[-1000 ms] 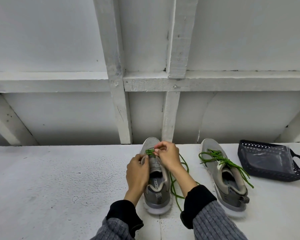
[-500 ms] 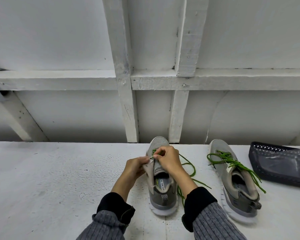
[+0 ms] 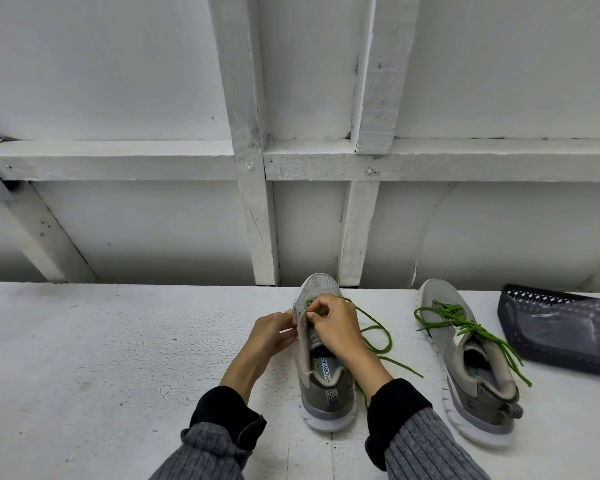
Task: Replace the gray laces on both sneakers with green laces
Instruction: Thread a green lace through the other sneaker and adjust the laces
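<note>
**Two gray sneakers on a white bench, one being laced in green**

Two sneakers stand on a white painted surface [image 3: 101, 358] that runs across the lower half of the view, backed by a white wall with timber framing [image 3: 253, 161]. At the far right lies a dark perforated basket [image 3: 520, 344] holding a clear plastic sheet or bag.

The right-hand sneaker [image 3: 465, 372] stands apart from the hands, toe pointing away from the person; its green lace [image 3: 465, 327] is threaded through the eyelets, with loose ends trailing over the collar and onto the surface.

The left-hand sneaker [image 3: 321, 375] stands between the forearms, toe likewise pointing away. Its green lace [image 3: 381, 337] crosses the lowest eyelets near the toe, and the free lengths loop over the surface just right of the shoe.

The right hand [image 3: 336, 327] lies over the tongue, fingers curled and pinching the lace at the eyelet row. The left hand [image 3: 272, 332] grips the shoe's left eyelet flap, fingers curled against its edge; whether it also holds lace cannot be told. Both sleeves are gray ribbed knit over black cuffs.
</note>
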Available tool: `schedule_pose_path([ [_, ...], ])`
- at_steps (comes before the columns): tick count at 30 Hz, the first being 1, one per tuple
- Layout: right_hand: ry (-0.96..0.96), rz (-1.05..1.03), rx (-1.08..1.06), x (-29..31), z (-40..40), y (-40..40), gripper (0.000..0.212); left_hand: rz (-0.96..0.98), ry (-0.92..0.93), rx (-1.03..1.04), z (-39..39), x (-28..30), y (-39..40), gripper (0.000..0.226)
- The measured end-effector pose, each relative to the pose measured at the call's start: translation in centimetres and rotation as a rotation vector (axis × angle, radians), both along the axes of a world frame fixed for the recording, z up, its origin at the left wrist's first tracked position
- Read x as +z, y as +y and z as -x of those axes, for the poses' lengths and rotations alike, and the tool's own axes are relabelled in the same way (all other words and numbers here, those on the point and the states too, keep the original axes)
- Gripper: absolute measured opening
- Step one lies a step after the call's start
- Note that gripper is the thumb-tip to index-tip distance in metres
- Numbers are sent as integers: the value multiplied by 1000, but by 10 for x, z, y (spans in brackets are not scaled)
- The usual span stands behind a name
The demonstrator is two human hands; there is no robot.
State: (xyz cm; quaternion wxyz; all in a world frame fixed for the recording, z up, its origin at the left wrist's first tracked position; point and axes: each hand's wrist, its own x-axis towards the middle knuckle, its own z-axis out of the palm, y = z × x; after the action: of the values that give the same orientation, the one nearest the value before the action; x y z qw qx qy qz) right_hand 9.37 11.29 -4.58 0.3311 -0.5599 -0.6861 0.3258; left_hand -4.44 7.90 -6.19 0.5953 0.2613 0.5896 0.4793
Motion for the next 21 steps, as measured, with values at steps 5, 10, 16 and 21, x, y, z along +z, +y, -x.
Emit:
schedule_pose_path([
  [5, 19, 3, 21, 3, -3, -5, 25, -105, 183, -48, -5, 8, -3, 11],
  [10, -5, -6, 16, 1, -3, -5, 27, -86, 161, -14, -8, 17, -4, 25],
  [16, 53, 55, 54, -4, -7, -7, 43, -134, 285, -65, -8, 16, 0, 10],
  [21, 150, 64, -57, -10, -18, -13, 55, -160, 217, 112, -3, 14, 2, 12],
])
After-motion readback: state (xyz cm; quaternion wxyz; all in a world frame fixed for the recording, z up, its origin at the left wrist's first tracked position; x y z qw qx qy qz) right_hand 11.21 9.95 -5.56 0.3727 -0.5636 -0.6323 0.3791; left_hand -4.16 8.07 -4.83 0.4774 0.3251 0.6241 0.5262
